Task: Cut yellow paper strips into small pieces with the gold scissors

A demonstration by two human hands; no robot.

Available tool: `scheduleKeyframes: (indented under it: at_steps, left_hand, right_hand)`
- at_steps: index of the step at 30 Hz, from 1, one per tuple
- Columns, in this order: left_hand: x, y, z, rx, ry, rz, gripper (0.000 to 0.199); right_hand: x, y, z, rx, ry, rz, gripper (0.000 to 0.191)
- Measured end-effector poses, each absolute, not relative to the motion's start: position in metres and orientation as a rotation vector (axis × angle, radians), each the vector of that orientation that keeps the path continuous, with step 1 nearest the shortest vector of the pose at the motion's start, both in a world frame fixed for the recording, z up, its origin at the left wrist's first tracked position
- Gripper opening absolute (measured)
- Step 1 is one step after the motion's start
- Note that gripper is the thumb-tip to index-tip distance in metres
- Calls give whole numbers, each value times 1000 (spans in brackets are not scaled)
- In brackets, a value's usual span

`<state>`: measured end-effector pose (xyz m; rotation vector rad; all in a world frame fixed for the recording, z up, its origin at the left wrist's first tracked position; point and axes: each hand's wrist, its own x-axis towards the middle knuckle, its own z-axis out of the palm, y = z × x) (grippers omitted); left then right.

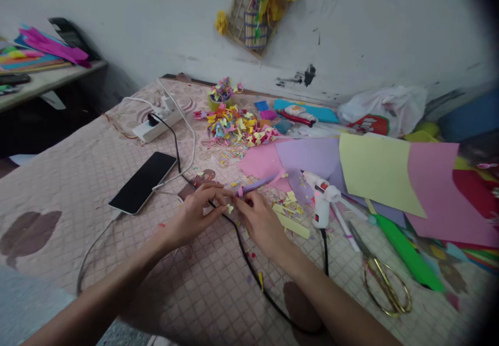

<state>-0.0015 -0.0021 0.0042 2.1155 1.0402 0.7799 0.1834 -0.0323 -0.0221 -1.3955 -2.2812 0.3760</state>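
Observation:
A thin purple paper strip [257, 184] with pink paper around it slants up and away from my fingertips above the middle of the table. My right hand [262, 222] is closed in a pinch at its near end. At the same end, the fingers of my left hand [203, 209] are curled together, and they partly hide the tip. A small pale yellow paper scrap [230, 209] shows just below my left fingertips; whether it is held I cannot tell. A white glue gun [322, 200] lies to the right of my right hand, near cut yellow strips [291, 224].
Gold-handled scissors [384, 278] and a green cutter [409, 252] lie at right, below coloured paper sheets [378, 172]. A phone [143, 182] and a power strip [158, 122] are at left. A black cord [249, 263] runs beneath my hands. Small paper pieces [234, 125] are heaped behind.

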Motion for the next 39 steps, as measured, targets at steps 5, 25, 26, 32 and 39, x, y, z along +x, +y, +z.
scheduleKeyframes:
  at_steps: [5,25,26,32,39]
  left_hand:
    - [-5,-1,-2,2084,1111,768,4]
    - [11,10,-13,1997,1271,760,7]
    - [11,10,-13,2001,1283,757,7]
    - [12,11,-14,2009,1300,748,6]
    - [14,12,-12,2030,1318,727,7]
  right_hand:
    - [185,-34,-23,-1373,-2270,399,42]
    - [190,-36,-24,-1301,-2238,479,46]
    - [190,-36,-24,-1309,-2248,481,46]
    - [190,-37,-23,-1331,-2278,472,45]
    - [190,-37,-22,-1293,-2232,483,44]
